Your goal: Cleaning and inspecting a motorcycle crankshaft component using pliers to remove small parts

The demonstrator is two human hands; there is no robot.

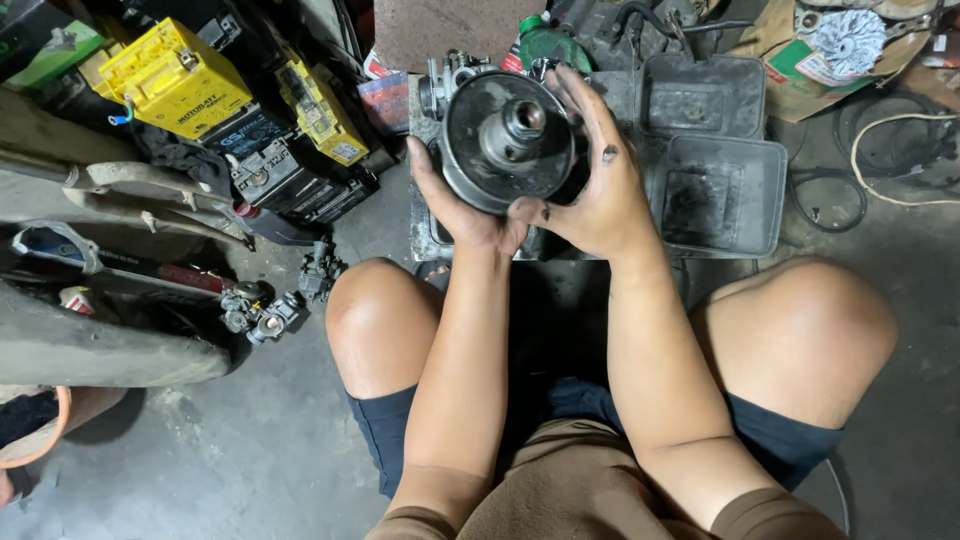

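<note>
A round, dark, greasy metal pulley-like part point(505, 140) with a shiny hub in its middle is held up in front of me between both hands. My left hand point(460, 205) cups its lower left edge from underneath. My right hand point(595, 170) wraps its right side, with fingers spread over the rim and grease on the skin. Behind the part, partly hidden, sits a metal engine piece point(445, 80) on a dirty tray.
Two grimy grey trays point(725, 150) lie to the right. Yellow-topped batteries point(175, 80) and black ones stand at the left, with carburettor parts point(265, 305) on the concrete floor. Cables point(880, 150) and a cardboard box are at the top right. My knees frame the middle.
</note>
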